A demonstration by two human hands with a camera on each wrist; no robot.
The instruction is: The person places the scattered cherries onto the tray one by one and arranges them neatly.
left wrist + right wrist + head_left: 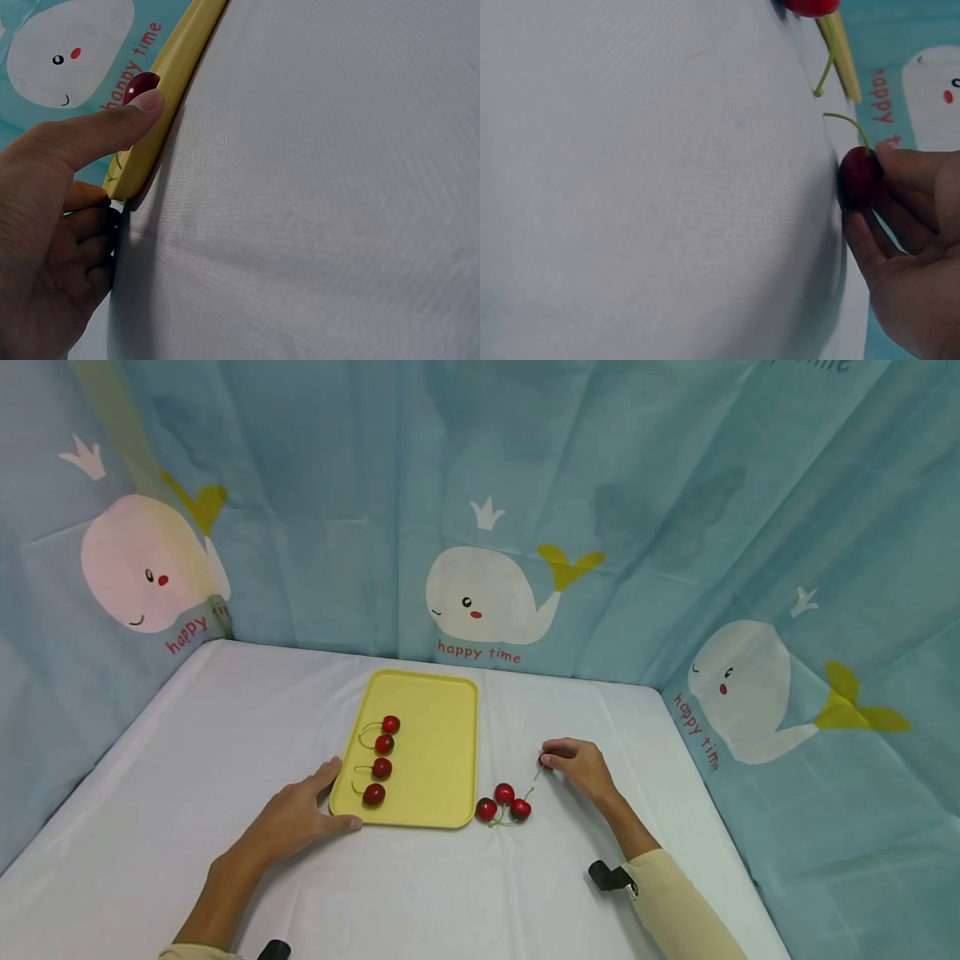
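Observation:
A yellow tray (442, 727) lies on the white table with several red cherries (382, 767) in a column along its left side. My left hand (318, 797) rests at the tray's near left corner, thumb along the front rim. The left wrist view shows that thumb (112, 127) against the tray rim (176, 67), with a cherry (139, 86) behind it. Three stemmed cherries (504, 800) lie on the table just right of the tray. Farther right, my right hand (551, 758) pinches another cherry (859, 178) that touches the cloth, its stem pointing up.
A blue whale-print cloth (487, 527) walls in the table at the back and both sides. The tray's edge (844, 52) and one loose cherry (810, 6) show at the top of the right wrist view. White cloth (450, 893) covers the table.

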